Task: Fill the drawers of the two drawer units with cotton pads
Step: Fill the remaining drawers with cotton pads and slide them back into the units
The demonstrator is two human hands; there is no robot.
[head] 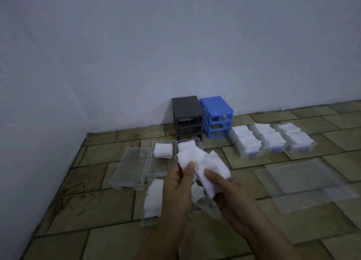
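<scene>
Above the tiled floor, both hands hold a loose wad of pads, a spill waiting to happen.

Left hand (178,183) pinches the top of a bunch of white square cotton pads (203,166) under its thumb, and right hand (227,191) grips the lower end, fingers curled round it; the pads fan out unevenly, so I reckon a slack pinch could shed some onto the brownish floor tiles (97,207). More white pads sit in a clear plastic bag (153,199) just below the hands. Beyond lie three clear plastic drawers: the left one (130,168) bare, the middle one (162,162) part-filled, the third (188,144) mostly hidden behind the pads. Three full blue-handled drawers (271,139) sit to the right, near the grey drawer unit (187,117) and the blue drawer unit (217,119) against the wall. An overfilled drawer might jam in its slot.
</scene>
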